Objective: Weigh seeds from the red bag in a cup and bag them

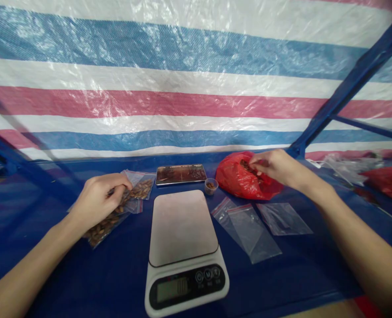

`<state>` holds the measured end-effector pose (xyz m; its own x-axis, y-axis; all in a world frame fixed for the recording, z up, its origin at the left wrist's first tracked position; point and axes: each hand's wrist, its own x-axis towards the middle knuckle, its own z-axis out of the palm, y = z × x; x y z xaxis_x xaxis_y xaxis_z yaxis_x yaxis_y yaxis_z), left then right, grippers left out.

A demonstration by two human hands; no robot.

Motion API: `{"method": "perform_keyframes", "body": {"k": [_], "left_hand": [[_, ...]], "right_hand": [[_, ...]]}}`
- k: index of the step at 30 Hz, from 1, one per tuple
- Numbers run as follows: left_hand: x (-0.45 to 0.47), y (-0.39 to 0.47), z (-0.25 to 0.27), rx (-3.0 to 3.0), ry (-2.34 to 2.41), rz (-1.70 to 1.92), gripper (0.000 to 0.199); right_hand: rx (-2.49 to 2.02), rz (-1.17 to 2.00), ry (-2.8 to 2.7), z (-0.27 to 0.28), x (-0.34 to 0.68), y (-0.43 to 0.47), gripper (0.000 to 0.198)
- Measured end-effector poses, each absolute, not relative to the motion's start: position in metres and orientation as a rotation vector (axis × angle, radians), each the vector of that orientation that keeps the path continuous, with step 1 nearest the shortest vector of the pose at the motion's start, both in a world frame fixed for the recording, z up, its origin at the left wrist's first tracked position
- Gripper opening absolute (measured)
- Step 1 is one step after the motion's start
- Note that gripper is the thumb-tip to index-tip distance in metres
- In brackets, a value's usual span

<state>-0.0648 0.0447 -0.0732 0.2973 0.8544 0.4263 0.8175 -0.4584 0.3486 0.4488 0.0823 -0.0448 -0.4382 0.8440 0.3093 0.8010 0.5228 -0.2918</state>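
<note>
Left hand (pixel 96 201): fingers curled, pinching filled bags (pixel 116 212), desk's left edge. Right hand (pixel 275 168): pinching seeds inside red bag (pixel 245 181). Best: take small pinches; scale (pixel 182 247) bare.

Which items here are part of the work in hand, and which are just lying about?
In hand:
- left hand on the filled seed bags
- right hand at the open red bag
- scale, platform bare
- empty zip bags
- small cup

Lying about:
- tablet, flat behind the scale
- clear plastic and another red bag at far right
</note>
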Motion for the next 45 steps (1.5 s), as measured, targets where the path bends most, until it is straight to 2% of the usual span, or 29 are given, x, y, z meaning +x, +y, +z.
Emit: {"method": "perform_keyframes", "body": {"k": [2,5,7,17,20,23,25,39,45], "left_hand": [[-0.067,0.045,-0.072,2.464,1.614,0.896,0.026],[-0.07,0.045,-0.072,2.462,1.626,0.918,0.026],[-0.071,0.045,-0.073,2.466,1.615,0.918,0.026],[-0.073,0.048,-0.074,2.474,1.572,0.881,0.031],[-0.073,0.049,-0.073,2.489,1.563,0.892,0.032],[-0.07,0.048,-0.073,2.483,1.575,0.88,0.031],[-0.069,0.048,-0.072,2.487,1.573,0.878,0.03],[-0.073,0.049,-0.078,2.528,1.57,0.869,0.027],[-0.07,0.048,-0.076,2.528,1.57,0.905,0.028]], "right_hand": [[-1.346,0.124,-2.46,-0.062,0.454,0.088,0.025],[-1.363,0.048,-2.483,-0.081,0.445,0.089,0.052],[-1.365,0.016,-2.467,-0.087,0.437,0.088,0.061],[-1.388,-0.028,-2.44,-0.078,0.435,0.082,0.072],[-1.353,-0.019,-2.422,-0.072,0.434,0.081,0.065],[-1.311,-0.03,-2.375,-0.062,0.436,0.079,0.036],[-1.303,-0.066,-2.319,-0.056,0.437,0.077,0.027],[-1.376,-0.189,-2.112,-0.033,0.406,0.051,0.021],[-1.459,-0.2,-2.139,-0.043,0.412,0.057,0.02]]}}
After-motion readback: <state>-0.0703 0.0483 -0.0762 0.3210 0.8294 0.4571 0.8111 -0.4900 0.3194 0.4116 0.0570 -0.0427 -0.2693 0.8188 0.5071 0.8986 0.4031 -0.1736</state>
